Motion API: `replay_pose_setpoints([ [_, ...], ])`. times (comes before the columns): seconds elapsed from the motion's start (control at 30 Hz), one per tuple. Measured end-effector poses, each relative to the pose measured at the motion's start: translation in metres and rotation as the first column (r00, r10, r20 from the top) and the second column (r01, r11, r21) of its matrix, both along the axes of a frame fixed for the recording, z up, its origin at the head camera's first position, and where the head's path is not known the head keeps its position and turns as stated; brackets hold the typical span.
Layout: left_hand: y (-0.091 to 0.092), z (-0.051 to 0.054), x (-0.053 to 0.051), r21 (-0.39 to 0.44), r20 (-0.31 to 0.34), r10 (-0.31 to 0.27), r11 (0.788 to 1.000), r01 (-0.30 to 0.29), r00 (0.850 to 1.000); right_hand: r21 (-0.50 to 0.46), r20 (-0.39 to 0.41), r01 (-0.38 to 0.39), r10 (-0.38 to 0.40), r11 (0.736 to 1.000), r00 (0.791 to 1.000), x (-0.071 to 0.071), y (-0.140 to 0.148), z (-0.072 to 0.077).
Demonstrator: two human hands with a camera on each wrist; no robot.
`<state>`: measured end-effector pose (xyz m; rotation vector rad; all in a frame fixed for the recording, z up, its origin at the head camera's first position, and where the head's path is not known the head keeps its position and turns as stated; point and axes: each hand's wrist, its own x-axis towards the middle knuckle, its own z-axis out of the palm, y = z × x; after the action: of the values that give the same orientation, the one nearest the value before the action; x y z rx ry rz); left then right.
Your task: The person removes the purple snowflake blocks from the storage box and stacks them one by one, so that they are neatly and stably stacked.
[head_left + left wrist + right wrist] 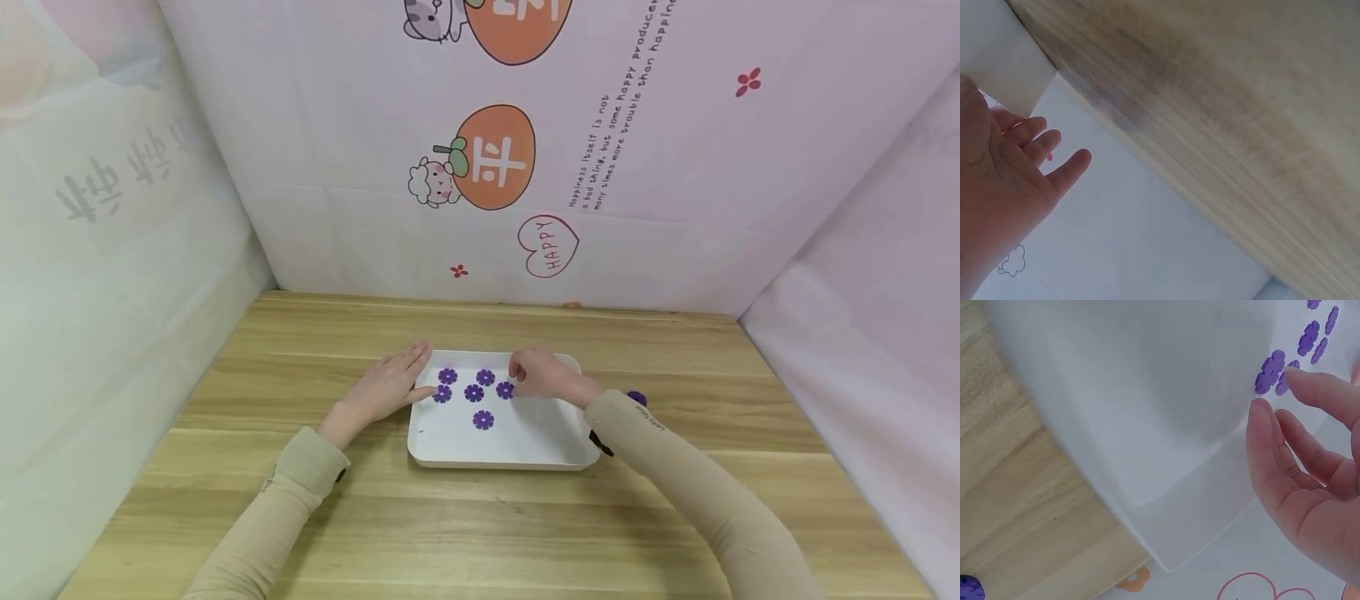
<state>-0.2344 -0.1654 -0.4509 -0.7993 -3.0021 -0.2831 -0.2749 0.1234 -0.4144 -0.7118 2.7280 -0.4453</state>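
Note:
Several purple flower-shaped plastic pieces lie flat in a white tray. My left hand rests at the tray's left rim, fingers extended, its thumb reaching in beside one piece. In the left wrist view, that hand shows its palm, with nothing held. Over the tray's back right part, my right hand is beside the rightmost piece. The right wrist view shows a gap between thumb and fingertips of that hand, with a purple piece just beyond them.
Another purple piece or pieces sit on the wooden table right of the tray, partly behind the right sleeve. White printed cloth encloses the back and both sides of the table.

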Motion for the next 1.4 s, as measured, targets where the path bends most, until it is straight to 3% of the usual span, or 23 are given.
replay_pose_setpoints([
  [0.8, 0.0, 0.0, 0.0, 0.001, 0.004, -0.001, 1.0, 0.001, 1.0, 0.079, 0.051, -0.022, 0.018, 0.997, 0.999, -0.002, -0.013, -0.002],
  [1.4, -0.001, 0.0, -0.001, -0.017, -0.003, 0.002, 1.0, -0.003, 1.0, 0.078, -0.022, -0.067, 0.069, 0.995, 0.997, -0.003, -0.014, -0.009],
])
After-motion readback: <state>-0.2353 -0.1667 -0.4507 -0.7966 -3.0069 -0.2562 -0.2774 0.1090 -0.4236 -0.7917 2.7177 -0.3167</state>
